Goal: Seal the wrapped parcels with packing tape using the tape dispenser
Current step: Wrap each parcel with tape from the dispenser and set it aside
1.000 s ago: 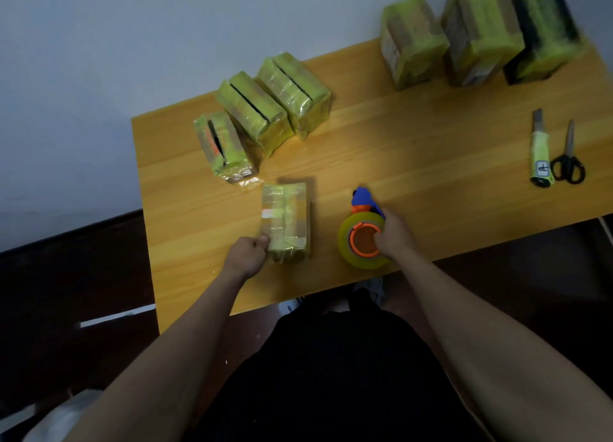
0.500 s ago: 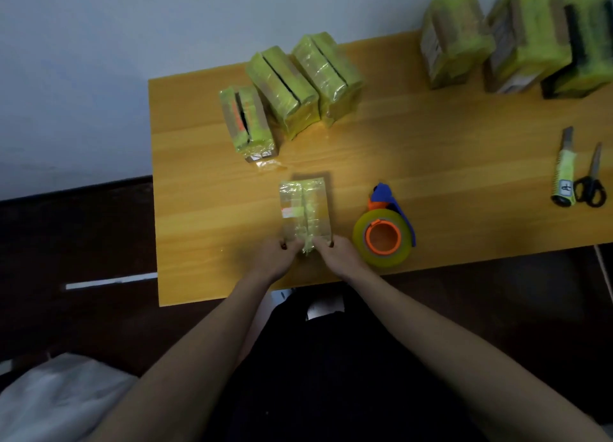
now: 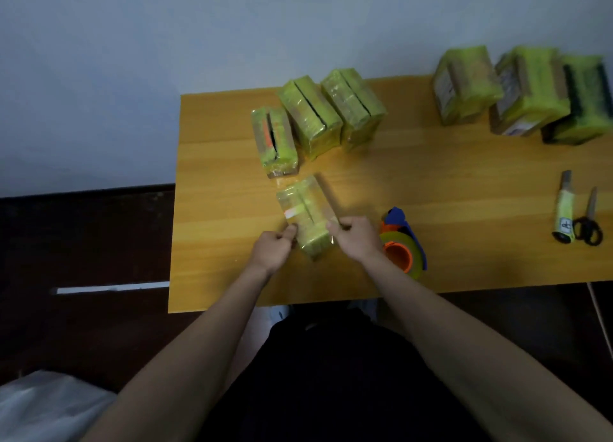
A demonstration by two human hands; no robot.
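The small yellow-green plastic-wrapped parcel (image 3: 306, 219) lies mid-table, long side pointing to 11 o'clock; the left hand (image 3: 272, 251) pinches its 9 o'clock side; the right hand (image 3: 356, 239) grips its 3 o'clock side; the orange-and-blue tape dispenser (image 3: 403, 242) sits just beside the right hand, nearer it.

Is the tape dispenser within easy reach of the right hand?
Probably yes: the tape dispenser lies right beside the right hand, nothing between, though that hand must first release the parcel.

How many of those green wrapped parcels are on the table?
7: one parcel held between both hands, three grouped behind it, three at the far right corner; none seems hidden.
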